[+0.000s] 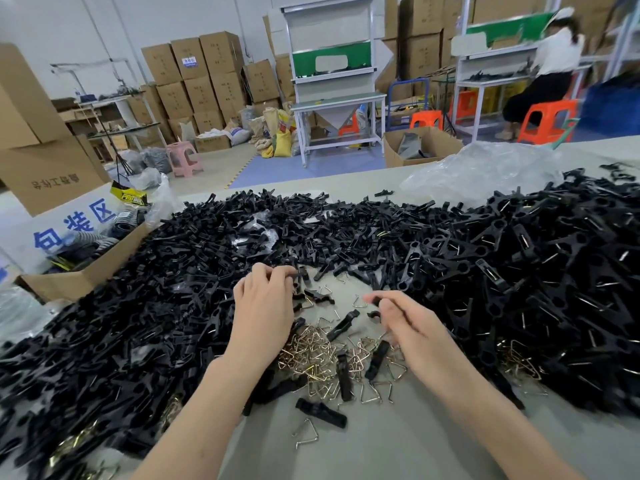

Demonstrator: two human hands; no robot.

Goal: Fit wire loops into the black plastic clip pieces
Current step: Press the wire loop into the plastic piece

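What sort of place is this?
Most likely a small factory or packing workshop: stacked cardboard boxes line the back, metal workbenches stand on the floor, and heaps of black plastic clip pieces cover the table.

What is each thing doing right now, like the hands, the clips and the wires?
left hand: fingers curled, pinching a black clip piece.
right hand: fingers curled, pinching a second clip piece.
wire loops: loose, tangled pile, not fitted.
clip heap: piled around the hands.
cardboard box: open.
plastic bag: crumpled on the table.
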